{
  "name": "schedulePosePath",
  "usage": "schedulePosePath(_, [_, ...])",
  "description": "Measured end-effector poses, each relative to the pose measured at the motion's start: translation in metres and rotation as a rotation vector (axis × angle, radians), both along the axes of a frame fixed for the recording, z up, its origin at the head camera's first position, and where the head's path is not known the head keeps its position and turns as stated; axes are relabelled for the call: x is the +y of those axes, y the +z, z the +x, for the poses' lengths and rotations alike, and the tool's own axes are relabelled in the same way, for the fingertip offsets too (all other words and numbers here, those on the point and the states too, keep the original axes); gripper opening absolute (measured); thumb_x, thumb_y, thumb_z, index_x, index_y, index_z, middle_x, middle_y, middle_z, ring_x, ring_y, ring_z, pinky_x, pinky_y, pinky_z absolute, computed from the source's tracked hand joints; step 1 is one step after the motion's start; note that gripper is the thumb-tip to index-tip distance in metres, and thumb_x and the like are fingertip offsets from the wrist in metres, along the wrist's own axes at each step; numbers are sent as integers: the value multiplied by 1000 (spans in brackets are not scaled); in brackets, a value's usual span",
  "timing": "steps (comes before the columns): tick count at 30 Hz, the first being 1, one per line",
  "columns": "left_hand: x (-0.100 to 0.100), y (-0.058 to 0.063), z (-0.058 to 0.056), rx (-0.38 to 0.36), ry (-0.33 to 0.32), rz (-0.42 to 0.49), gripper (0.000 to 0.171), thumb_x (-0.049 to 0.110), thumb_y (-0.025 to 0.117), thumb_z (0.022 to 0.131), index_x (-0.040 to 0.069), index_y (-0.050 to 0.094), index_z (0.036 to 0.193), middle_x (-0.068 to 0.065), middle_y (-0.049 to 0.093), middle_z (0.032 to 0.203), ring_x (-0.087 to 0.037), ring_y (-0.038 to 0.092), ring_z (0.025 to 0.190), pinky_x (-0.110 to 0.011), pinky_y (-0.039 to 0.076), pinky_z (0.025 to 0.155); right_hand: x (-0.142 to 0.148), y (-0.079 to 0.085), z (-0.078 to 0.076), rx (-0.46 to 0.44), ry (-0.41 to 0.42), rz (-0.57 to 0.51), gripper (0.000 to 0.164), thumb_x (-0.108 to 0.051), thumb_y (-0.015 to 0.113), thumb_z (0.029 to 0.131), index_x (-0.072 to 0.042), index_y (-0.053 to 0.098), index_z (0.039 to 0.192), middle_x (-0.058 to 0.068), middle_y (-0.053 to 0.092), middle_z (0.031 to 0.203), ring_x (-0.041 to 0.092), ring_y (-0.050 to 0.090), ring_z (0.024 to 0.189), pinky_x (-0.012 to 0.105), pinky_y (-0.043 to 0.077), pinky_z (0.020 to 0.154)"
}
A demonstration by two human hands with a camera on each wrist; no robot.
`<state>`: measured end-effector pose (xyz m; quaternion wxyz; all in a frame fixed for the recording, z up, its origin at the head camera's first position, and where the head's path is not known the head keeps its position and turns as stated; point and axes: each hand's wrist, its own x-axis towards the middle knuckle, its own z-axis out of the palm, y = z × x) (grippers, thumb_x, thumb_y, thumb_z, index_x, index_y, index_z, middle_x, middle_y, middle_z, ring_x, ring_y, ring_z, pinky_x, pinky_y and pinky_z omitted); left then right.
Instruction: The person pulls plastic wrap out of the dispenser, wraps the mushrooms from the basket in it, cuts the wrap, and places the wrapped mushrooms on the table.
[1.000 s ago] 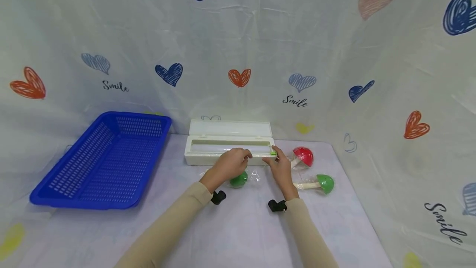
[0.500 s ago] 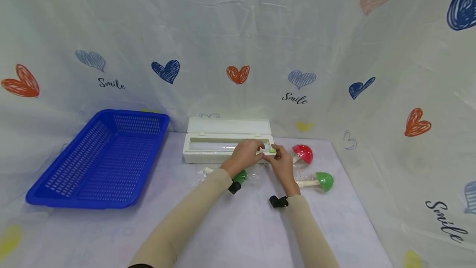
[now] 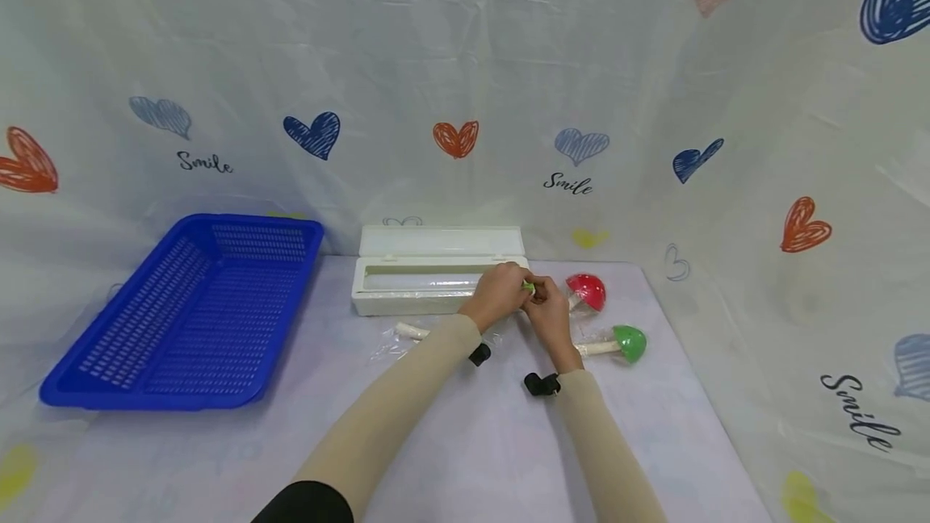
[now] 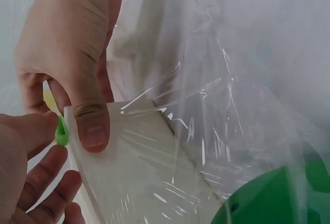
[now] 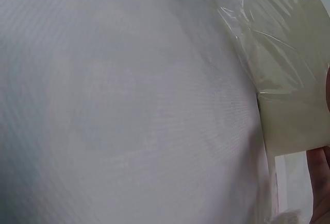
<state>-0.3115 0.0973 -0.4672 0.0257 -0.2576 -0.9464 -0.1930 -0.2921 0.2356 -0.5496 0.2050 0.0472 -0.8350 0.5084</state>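
Note:
A white cling film dispenser (image 3: 407,302) stands at the back of the table, lid up and a white roll (image 3: 407,278) inside. Its small green slide cutter (image 4: 61,134) is at the right end. My left hand (image 3: 501,290) pinches the cutter between thumb and fingertips (image 4: 51,154). Beside it, my right hand (image 3: 548,315) grips the dispenser's right end, thumb on the front face and fingers behind. Clear film (image 4: 206,100) hangs wrinkled over the front. Under my left forearm lies a film-wrapped toy mushroom, its pale stem (image 3: 411,331) showing and its green cap (image 4: 273,198) beside the dispenser.
At the right lie a red-capped mushroom (image 3: 587,290) and a green-capped one (image 3: 629,343), both in clear wrap. A blue plastic basket (image 3: 182,406) stands at the left. A patterned sheet (image 3: 465,47) rises behind the table.
My left hand has slid rightward along the dispenser's front edge to the green cutter, beside my right hand. The right hand stays at the right end. The head view has shifted slightly.

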Motion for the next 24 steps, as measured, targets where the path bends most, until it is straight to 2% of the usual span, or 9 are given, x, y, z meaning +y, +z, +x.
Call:
schedulePosePath(5, [-1, 0, -2, -53, 51, 32, 19, 18, 67, 100, 13, 79, 114, -1, 75, 112, -12, 61, 86, -24, 52, 70, -3, 3, -2, -38, 0, 20, 34, 0, 79, 86, 0, 68, 118, 18, 76, 111, 20, 63, 85, 16, 49, 69])
schedulePosePath(8, [-3, 3, -4, -54, 63, 24, 15, 19, 67, 101, 10, 78, 106, -3, 74, 105, -13, 63, 85, -27, 54, 72, -4, 6, -4, -52, 13, 30, 36, 0, 79, 86, -1, 67, 120, 18, 75, 111, 19, 61, 84, 14, 47, 69])
schedulePosePath(11, [-5, 6, -6, -42, 59, -19, 14, 19, 68, 101, 9, 78, 103, -3, 75, 103, -16, 68, 91, -29, 58, 74, -4, 7, -5, -51, 21, 10, 38, 1, 82, 84, 1, 67, 119, 19, 74, 117, 19, 64, 85, 16, 52, 73])
schedulePosePath(14, [-5, 6, -8, -24, 49, -57, 14, 18, 67, 100, 10, 78, 100, -2, 75, 101, -17, 70, 93, -31, 59, 74, -3, 8, -5, -42, 15, 6, 40, 1, 84, 82, 4, 66, 117, 21, 72, 123, 23, 69, 89, 28, 60, 83])
schedulePosePath(17, [-4, 5, -8, -16, 43, -81, 13, 17, 66, 100, 10, 77, 96, -2, 73, 97, -16, 68, 90, -31, 58, 73, -3, 9, -4, -41, 12, 12, 39, 2, 84, 82, 6, 65, 115, 23, 69, 128, 32, 72, 96, 43, 60, 91])
schedulePosePath(20, [-5, 4, -8, -7, 42, -95, 13, 16, 65, 100, 10, 75, 93, -1, 71, 94, -15, 65, 85, -30, 56, 71, -2, 9, -3, -47, 7, 24, 38, 0, 84, 82, 5, 64, 115, 23, 69, 130, 36, 72, 98, 49, 59, 93])
schedulePosePath(24, [-8, 3, -6, -20, 34, -97, 12, 16, 66, 101, 11, 74, 93, -1, 70, 93, -14, 62, 82, -28, 54, 70, -2, 8, -1, -54, 10, 21, 40, -2, 85, 82, 6, 64, 115, 23, 68, 131, 36, 72, 99, 49, 58, 93])
